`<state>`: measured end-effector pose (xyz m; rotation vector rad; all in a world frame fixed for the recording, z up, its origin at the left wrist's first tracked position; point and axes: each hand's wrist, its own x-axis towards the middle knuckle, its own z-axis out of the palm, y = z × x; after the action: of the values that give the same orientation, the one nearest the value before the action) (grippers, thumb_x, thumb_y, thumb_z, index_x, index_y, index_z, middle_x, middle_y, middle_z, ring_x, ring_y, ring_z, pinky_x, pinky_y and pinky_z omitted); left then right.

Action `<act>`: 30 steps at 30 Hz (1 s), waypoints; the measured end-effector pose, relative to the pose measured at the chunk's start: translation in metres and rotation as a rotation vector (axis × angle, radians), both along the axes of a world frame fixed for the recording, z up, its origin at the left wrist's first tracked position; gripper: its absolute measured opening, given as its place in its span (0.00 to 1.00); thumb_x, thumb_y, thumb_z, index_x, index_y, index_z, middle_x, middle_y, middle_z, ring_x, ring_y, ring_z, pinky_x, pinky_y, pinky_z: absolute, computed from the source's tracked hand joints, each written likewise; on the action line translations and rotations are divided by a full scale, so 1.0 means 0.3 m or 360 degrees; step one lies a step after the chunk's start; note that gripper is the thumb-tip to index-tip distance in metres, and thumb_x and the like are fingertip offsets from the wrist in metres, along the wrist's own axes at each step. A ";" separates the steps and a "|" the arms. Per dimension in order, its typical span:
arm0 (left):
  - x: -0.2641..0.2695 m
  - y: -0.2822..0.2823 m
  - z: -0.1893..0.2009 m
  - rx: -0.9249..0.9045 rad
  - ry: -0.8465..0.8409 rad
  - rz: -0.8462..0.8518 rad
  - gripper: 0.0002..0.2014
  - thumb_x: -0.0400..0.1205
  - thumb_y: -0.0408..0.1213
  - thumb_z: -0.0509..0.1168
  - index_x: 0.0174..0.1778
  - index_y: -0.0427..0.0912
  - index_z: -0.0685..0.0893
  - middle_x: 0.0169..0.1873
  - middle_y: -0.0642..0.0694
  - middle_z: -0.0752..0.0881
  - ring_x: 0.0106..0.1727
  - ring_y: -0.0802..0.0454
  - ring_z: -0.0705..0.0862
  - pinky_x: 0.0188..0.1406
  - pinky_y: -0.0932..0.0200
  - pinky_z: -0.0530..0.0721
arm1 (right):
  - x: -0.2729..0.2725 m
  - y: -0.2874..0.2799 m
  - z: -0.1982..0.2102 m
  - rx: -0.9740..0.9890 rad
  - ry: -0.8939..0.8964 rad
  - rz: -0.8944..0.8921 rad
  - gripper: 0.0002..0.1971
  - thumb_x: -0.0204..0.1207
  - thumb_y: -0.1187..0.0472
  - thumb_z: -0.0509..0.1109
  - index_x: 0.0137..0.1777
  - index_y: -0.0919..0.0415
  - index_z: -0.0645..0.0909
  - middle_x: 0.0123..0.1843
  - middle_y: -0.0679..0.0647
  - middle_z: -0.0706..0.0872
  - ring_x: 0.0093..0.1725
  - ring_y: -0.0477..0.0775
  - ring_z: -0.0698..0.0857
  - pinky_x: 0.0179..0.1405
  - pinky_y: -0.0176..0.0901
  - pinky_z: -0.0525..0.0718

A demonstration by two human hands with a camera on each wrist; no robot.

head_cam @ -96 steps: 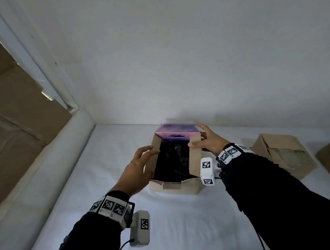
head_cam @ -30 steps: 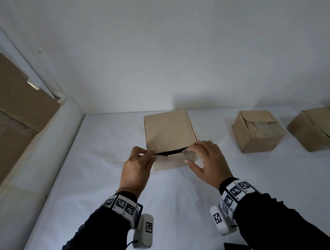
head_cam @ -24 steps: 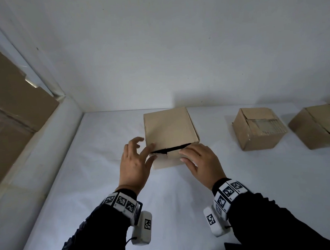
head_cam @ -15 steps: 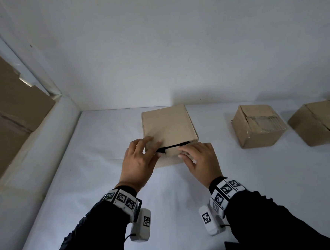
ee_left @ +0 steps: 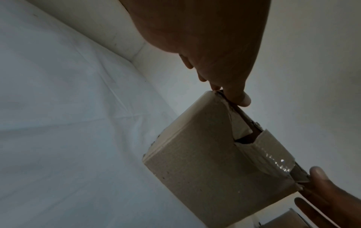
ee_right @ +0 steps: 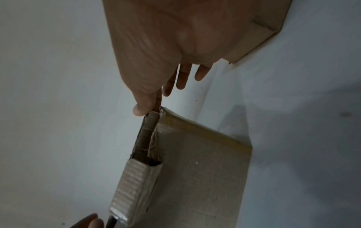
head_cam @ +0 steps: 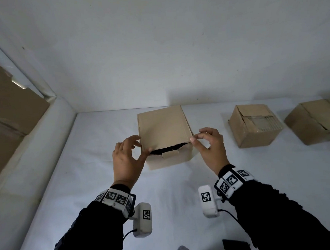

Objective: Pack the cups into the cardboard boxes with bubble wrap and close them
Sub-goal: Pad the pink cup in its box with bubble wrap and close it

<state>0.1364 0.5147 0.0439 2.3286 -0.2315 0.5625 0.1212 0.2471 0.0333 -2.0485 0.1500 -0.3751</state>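
A brown cardboard box (head_cam: 163, 128) stands on the white-covered table (head_cam: 164, 198), its top flap folded down with a dark gap along the front edge. My left hand (head_cam: 145, 150) pinches the flap's front left corner between thumb and fingers, as the left wrist view shows on the box (ee_left: 205, 154). My right hand (head_cam: 194, 139) pinches the front right corner; the right wrist view shows its thumb at that edge of the box (ee_right: 195, 169). A taped tab (head_cam: 170, 153) juts up from the front wall. No cup or bubble wrap shows; the box's inside is hidden.
Two more cardboard boxes sit to the right, one (head_cam: 255, 125) with a taped top and another (head_cam: 314, 121) at the frame edge. Flat cardboard sheets (head_cam: 8, 107) lean at the left behind a white ledge. A dark object (head_cam: 235, 248) lies at the bottom.
The box went from open to having its top flap down. In the last half second both hands left the front edge's middle for its two corners, pinching them; the gap looks slightly wider.
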 end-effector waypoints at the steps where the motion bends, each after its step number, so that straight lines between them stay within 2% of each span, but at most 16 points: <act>1: -0.002 0.001 0.000 -0.0020 0.0011 -0.0011 0.26 0.73 0.63 0.69 0.58 0.48 0.81 0.42 0.58 0.85 0.45 0.53 0.78 0.49 0.49 0.78 | 0.000 -0.007 -0.002 -0.0004 0.0017 0.0042 0.07 0.74 0.48 0.75 0.48 0.48 0.89 0.64 0.42 0.77 0.65 0.49 0.71 0.66 0.46 0.69; 4: -0.005 0.004 0.003 -0.0099 0.0067 -0.0049 0.24 0.73 0.59 0.73 0.58 0.49 0.81 0.42 0.58 0.84 0.45 0.56 0.78 0.48 0.52 0.79 | 0.004 -0.004 -0.005 -0.0064 0.0065 0.0136 0.03 0.75 0.47 0.74 0.45 0.43 0.87 0.67 0.36 0.73 0.64 0.46 0.70 0.68 0.54 0.69; 6: -0.007 0.002 0.008 -0.0141 0.0113 -0.0058 0.22 0.73 0.54 0.76 0.58 0.50 0.81 0.43 0.58 0.83 0.45 0.57 0.79 0.46 0.56 0.79 | 0.008 0.002 -0.001 -0.0161 0.0088 0.0109 0.06 0.77 0.46 0.72 0.44 0.45 0.88 0.66 0.36 0.73 0.64 0.46 0.70 0.66 0.61 0.71; 8: -0.008 0.000 0.014 -0.0142 0.0132 -0.0071 0.18 0.73 0.51 0.77 0.55 0.50 0.84 0.44 0.57 0.83 0.44 0.58 0.81 0.42 0.62 0.78 | 0.007 0.007 0.010 -0.0188 0.0101 0.0077 0.07 0.78 0.46 0.72 0.43 0.45 0.88 0.65 0.36 0.74 0.64 0.48 0.71 0.66 0.64 0.71; 11: -0.009 -0.007 0.022 -0.0119 0.0144 -0.0108 0.09 0.74 0.49 0.77 0.44 0.53 0.86 0.44 0.57 0.82 0.40 0.61 0.83 0.37 0.68 0.77 | 0.004 0.017 0.019 -0.0074 0.0178 0.0012 0.06 0.76 0.47 0.74 0.42 0.45 0.89 0.66 0.35 0.74 0.63 0.45 0.71 0.68 0.60 0.68; 14: -0.004 -0.005 0.019 -0.0137 0.0193 -0.0111 0.08 0.73 0.49 0.78 0.42 0.54 0.87 0.45 0.57 0.81 0.40 0.61 0.84 0.37 0.72 0.77 | 0.001 0.056 0.028 0.0183 0.0093 -0.0198 0.05 0.71 0.53 0.80 0.44 0.51 0.87 0.64 0.42 0.73 0.63 0.44 0.73 0.68 0.51 0.72; 17: 0.001 0.005 0.015 -0.0116 0.0203 -0.0089 0.08 0.73 0.49 0.78 0.44 0.54 0.88 0.47 0.57 0.80 0.45 0.60 0.83 0.41 0.67 0.79 | -0.011 0.079 0.032 0.0583 0.0139 -0.0405 0.21 0.66 0.57 0.83 0.53 0.54 0.75 0.62 0.51 0.71 0.60 0.53 0.78 0.57 0.42 0.79; 19: 0.003 0.005 0.012 -0.0018 0.0095 -0.0116 0.06 0.75 0.45 0.77 0.46 0.53 0.89 0.50 0.54 0.80 0.51 0.53 0.81 0.47 0.59 0.81 | -0.025 0.072 0.024 0.0398 0.0019 -0.0394 0.22 0.67 0.55 0.83 0.53 0.52 0.73 0.57 0.46 0.73 0.56 0.55 0.79 0.53 0.43 0.79; 21: 0.001 0.001 0.005 0.0143 -0.0072 -0.0174 0.04 0.78 0.39 0.75 0.46 0.51 0.90 0.53 0.51 0.81 0.53 0.49 0.79 0.49 0.53 0.81 | -0.043 0.061 0.017 -0.0029 -0.0336 -0.0191 0.18 0.68 0.56 0.82 0.49 0.53 0.75 0.51 0.41 0.75 0.52 0.54 0.79 0.51 0.46 0.78; 23: -0.003 -0.003 -0.002 0.0254 -0.0181 -0.0229 0.04 0.79 0.36 0.74 0.47 0.49 0.90 0.53 0.50 0.82 0.52 0.48 0.78 0.47 0.52 0.82 | -0.060 0.073 0.020 -0.0338 -0.0601 0.0105 0.14 0.68 0.59 0.82 0.46 0.57 0.79 0.47 0.44 0.80 0.50 0.53 0.78 0.51 0.47 0.77; 26: -0.009 -0.008 -0.005 0.0254 -0.0213 -0.0236 0.04 0.79 0.36 0.74 0.48 0.47 0.91 0.53 0.49 0.82 0.53 0.47 0.79 0.45 0.52 0.83 | -0.073 0.114 0.013 -0.0583 -0.0705 0.0321 0.07 0.72 0.60 0.79 0.47 0.58 0.84 0.47 0.48 0.85 0.49 0.53 0.82 0.48 0.50 0.80; 30: -0.010 -0.010 0.000 0.0268 -0.0249 -0.0302 0.03 0.80 0.39 0.73 0.48 0.47 0.91 0.54 0.48 0.83 0.53 0.47 0.80 0.43 0.54 0.84 | -0.067 0.123 -0.021 -0.0766 -0.0741 0.0315 0.04 0.74 0.61 0.78 0.46 0.56 0.87 0.46 0.46 0.89 0.46 0.51 0.85 0.43 0.53 0.80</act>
<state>0.1334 0.5118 0.0438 2.3912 -0.5870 0.6518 0.1012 0.2840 0.0270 -2.3498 -0.4647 -0.8095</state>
